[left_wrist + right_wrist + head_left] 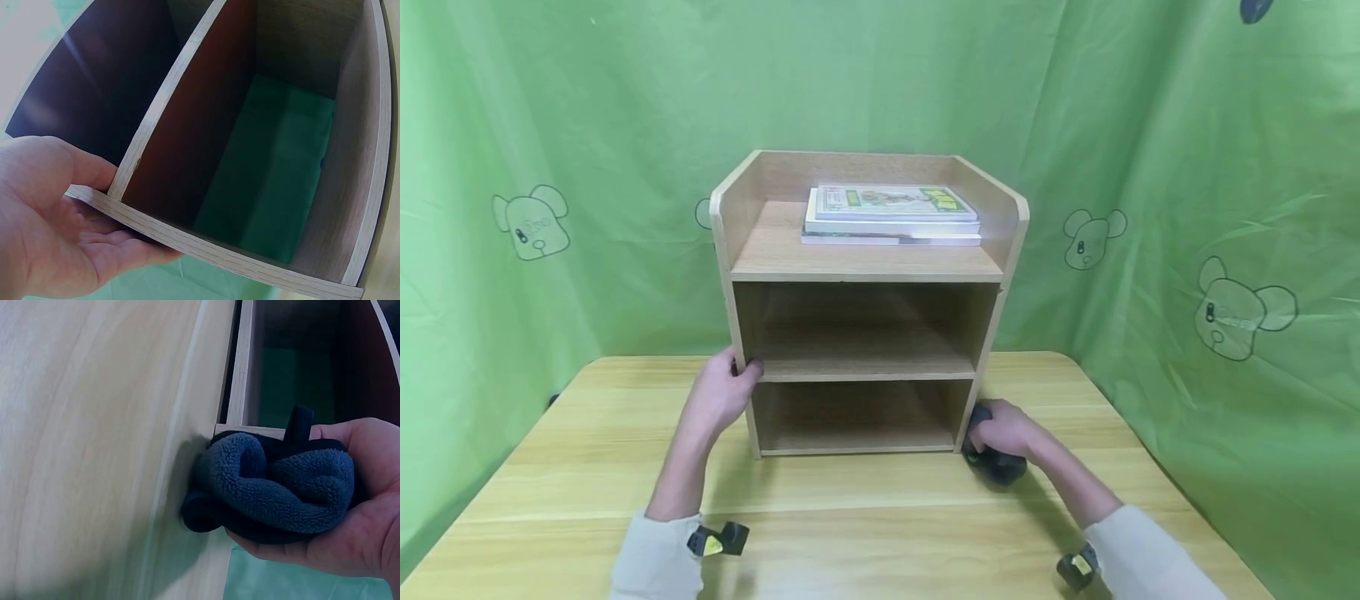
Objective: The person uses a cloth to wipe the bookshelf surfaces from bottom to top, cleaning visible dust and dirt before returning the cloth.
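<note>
A light-wood shelf unit [865, 267] stands upright on the table. My left hand [718, 396] grips its left side panel, and in the left wrist view the thumb [90, 169] lies inside by the middle board while the fingers curl behind the panel. Low on the other side, my right hand [1006, 429] holds a bunched dark grey cloth [1003, 469] against the right panel near the bottom front corner. The right wrist view shows the fluffy folds of the cloth [281, 494] cupped in the palm; some fingers are hidden beneath it.
Several thin books [891, 215] lie stacked on the unit's top board, towards the right. The two compartments below show bare boards. A wooden table [850, 533] carries the unit, and a green curtain [880, 83] with mouse drawings hangs behind and at both sides.
</note>
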`<action>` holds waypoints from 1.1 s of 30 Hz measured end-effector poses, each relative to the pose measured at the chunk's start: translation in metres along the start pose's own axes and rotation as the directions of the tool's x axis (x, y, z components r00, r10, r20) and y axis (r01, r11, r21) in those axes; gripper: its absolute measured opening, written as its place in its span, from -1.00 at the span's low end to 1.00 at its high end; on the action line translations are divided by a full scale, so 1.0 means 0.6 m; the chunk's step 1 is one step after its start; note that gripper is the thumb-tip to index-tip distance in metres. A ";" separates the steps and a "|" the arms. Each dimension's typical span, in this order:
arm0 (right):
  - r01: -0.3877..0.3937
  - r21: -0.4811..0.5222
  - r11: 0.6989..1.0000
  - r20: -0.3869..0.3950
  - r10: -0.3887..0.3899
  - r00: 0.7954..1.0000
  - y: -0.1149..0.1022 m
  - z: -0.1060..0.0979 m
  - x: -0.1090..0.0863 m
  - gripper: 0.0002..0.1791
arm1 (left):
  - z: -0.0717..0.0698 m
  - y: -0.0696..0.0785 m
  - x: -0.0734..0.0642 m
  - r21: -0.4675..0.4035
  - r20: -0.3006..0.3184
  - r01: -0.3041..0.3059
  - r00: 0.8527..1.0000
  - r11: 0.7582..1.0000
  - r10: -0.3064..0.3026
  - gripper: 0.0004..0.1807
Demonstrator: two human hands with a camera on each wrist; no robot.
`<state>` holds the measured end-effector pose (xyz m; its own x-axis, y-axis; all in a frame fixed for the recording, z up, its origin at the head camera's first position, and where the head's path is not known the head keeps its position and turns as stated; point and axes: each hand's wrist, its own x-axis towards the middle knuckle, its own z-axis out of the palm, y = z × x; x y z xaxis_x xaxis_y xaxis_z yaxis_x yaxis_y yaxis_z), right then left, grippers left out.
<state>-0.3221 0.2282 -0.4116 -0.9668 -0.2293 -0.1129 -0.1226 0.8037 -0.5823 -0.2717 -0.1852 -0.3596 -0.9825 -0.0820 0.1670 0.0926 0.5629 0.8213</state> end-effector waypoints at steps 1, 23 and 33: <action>-0.004 0.000 1.000 0.010 0.004 1.000 0.000 -0.001 -0.002 -0.65 | 0.000 0.000 0.000 -0.001 -0.001 0.000 1.000 1.000 0.000 -0.69; -0.003 0.136 0.991 -0.018 0.006 1.000 0.008 0.002 -0.025 -0.23 | 0.002 -0.003 0.003 0.006 -0.001 0.002 1.000 1.000 -0.002 -0.63; -0.022 0.293 0.956 0.032 0.013 0.999 0.027 0.006 -0.027 -0.53 | 0.002 -0.003 0.002 -0.003 -0.001 0.005 1.000 1.000 -0.005 -0.64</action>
<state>-0.3079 0.2428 -0.4221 -0.9607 -0.2363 -0.1459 -0.0306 0.6124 -0.7900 -0.2733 -0.1855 -0.3613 -0.9828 -0.0860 0.1636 0.0881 0.5601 0.8237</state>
